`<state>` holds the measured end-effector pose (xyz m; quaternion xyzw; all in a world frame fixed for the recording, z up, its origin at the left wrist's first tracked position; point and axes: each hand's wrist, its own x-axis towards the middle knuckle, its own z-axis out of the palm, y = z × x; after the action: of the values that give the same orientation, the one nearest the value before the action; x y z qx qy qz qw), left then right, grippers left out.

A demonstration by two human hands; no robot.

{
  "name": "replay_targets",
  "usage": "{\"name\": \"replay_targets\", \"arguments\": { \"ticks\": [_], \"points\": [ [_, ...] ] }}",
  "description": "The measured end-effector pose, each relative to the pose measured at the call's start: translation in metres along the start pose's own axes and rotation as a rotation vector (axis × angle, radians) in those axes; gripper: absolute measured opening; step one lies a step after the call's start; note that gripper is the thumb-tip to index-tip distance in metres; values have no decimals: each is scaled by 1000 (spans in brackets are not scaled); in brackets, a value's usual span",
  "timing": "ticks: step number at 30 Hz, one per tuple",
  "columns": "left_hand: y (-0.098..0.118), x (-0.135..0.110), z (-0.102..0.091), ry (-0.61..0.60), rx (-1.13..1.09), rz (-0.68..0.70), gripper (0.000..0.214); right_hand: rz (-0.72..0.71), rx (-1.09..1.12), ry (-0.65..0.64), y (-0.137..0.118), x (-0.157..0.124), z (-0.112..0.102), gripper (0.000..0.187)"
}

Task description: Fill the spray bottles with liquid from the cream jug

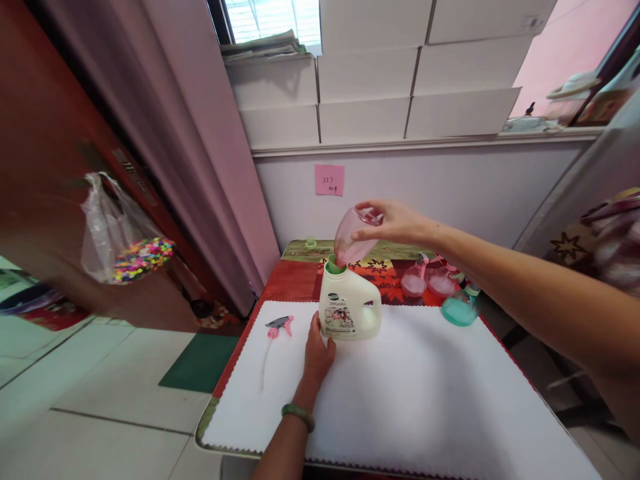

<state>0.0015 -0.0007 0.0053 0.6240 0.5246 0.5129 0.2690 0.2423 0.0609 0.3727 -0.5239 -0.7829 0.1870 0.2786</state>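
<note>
Bottle (350, 235), tinted pink, is held neck-down by the right hand (393, 223), fingers closed around its base, apparently so the neck is aimed into the green spout (336, 266). The jug (356, 299), upright at the mat's (400, 400) far edge, is cupped by the left hand (319, 353), presumably for steadiness.

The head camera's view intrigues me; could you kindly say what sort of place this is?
Probably a room in a home, judging by the reddish door with a plastic bag hung on it, the mauve curtain and the table with its patterned cover.
</note>
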Motion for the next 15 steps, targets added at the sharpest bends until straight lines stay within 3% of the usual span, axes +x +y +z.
{"name": "replay_targets", "arguments": {
  "ticks": [6,11,13,15],
  "points": [
    [4,0,1,-3,16,13,85,117,477,277,66,-44,33,77],
    [8,-1,3,1,60,33,81,364,911,517,110,-98,78,65],
    [10,-2,4,15,92,38,73,487,1178,496,126,-125,102,50],
    [12,-4,6,40,138,32,59,605,1487,363,143,-156,127,41]
  ]
}}
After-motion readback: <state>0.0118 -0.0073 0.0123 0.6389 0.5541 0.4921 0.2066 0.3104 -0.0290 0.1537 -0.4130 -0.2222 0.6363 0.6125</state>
